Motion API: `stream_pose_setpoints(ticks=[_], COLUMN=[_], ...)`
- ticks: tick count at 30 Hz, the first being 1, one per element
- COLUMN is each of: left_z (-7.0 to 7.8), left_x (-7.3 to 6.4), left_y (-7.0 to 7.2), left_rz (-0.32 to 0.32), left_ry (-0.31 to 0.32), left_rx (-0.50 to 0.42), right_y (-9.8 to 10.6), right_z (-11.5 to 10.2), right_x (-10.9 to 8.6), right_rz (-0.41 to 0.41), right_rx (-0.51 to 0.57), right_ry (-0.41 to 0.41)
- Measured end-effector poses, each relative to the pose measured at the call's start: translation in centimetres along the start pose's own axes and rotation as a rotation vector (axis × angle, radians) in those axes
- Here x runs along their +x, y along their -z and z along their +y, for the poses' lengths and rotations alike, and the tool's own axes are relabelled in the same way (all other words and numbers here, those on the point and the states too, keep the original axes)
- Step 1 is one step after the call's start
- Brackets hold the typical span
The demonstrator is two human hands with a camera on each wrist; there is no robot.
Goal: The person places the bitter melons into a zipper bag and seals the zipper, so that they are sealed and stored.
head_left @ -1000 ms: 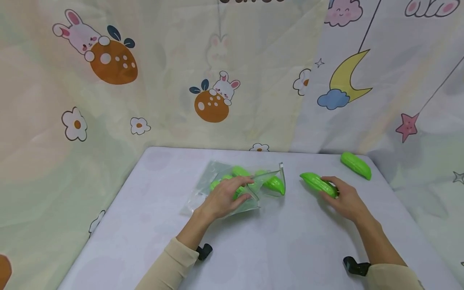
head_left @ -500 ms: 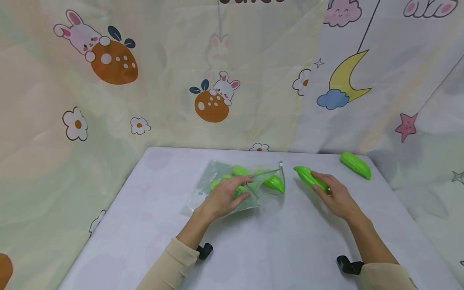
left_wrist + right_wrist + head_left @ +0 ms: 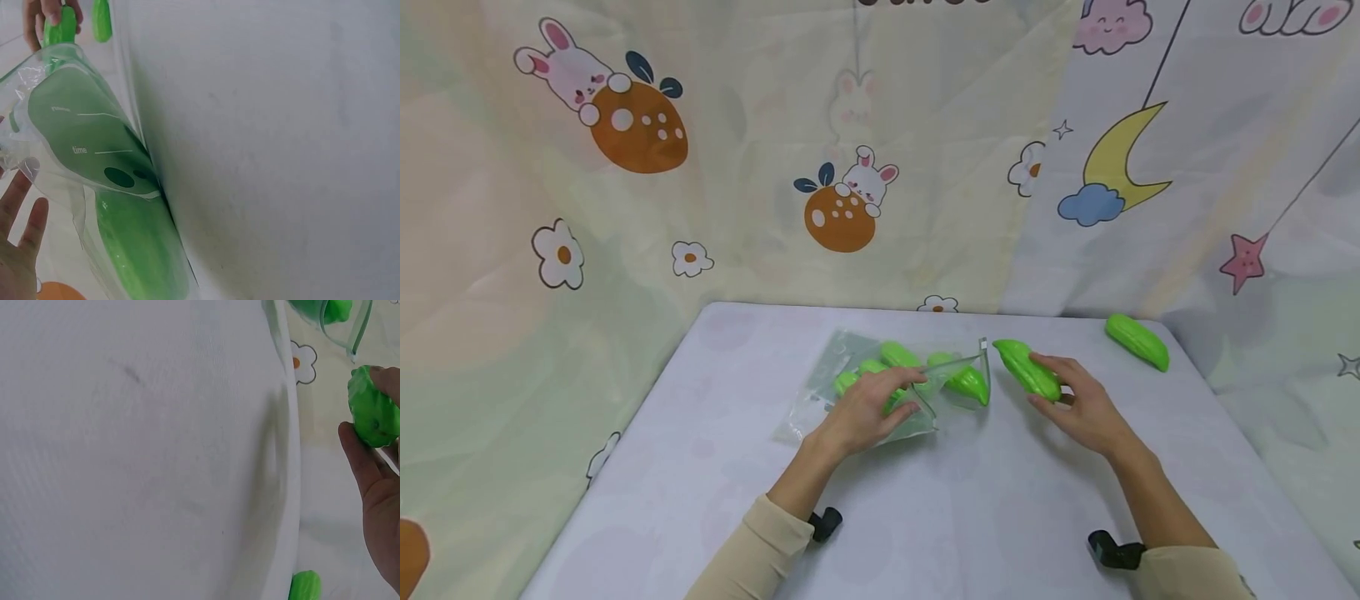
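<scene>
Green toy right of a clear bag.
Head: right hand pinches it. Left wrist: left hand, fingers apart, touches the floppy bag. Right wrist: toy seems light, hard, maybe slippery; hold its middle.

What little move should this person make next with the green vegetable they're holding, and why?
Probably move the vegetable slightly left, toward the mouth of the bag. The right hand holds it with its tip close to that mouth, which gapes open; the left hand touches the bag, and similar vegetables lie inside.
</scene>
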State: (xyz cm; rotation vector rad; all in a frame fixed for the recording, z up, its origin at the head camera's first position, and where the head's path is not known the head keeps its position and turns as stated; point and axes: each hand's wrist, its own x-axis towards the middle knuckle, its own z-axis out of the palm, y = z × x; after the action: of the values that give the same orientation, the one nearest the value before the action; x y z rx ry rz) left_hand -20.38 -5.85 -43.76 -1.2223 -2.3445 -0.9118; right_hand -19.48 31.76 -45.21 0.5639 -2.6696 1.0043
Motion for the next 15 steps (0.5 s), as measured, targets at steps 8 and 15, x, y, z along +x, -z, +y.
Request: stream_pose_setpoints(ticks=[8, 15], left_z=[0.13, 0.25], left_x=[-0.06, 0.00], left_y=[-0.23, -0.31], left_rz=[0.002, 0.009], left_ry=[0.005, 0.018], left_rx=[0.026, 0.032], right_y=[-0.48, -0.41], right_z=[-0.74, -1.11], right_x=[0.17, -0.06], right_rz=[-0.003, 0.034], right_rx=[0.010, 0.003], right_ry=[0.003, 0.040])
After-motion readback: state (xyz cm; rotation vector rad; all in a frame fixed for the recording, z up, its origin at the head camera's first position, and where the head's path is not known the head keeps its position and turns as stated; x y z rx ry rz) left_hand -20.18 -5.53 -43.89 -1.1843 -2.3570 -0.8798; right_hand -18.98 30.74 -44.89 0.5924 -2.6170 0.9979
